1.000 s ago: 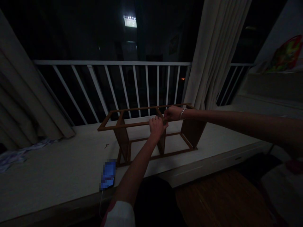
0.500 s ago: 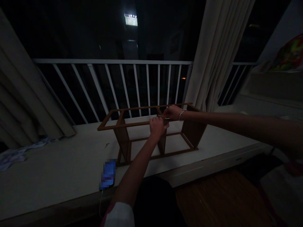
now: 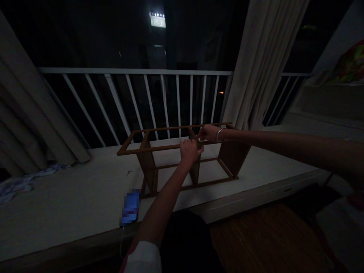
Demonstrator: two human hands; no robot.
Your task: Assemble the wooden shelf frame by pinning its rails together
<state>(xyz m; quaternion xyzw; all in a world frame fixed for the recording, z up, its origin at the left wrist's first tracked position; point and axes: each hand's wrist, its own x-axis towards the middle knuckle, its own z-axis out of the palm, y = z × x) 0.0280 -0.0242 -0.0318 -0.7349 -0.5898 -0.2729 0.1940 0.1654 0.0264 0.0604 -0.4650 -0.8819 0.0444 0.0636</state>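
Note:
A brown wooden shelf frame lies on its side across the white window ledge. My left hand is closed around its near upper rail, where the middle shelf board meets it. Just beyond, my right hand, with a bracelet at the wrist, pinches a thin metal rod at that same joint. Fingers and dim light mostly hide the rod. Both hands are almost touching.
A lit phone with a cable lies left of the frame, and small metal pieces lie behind it. White railings and curtains stand beyond. A checked cloth is at far left.
My right hand has turned slightly at the joint, and the thin rod that showed between the hands is now mostly hidden. My left hand keeps its hold on the rail.

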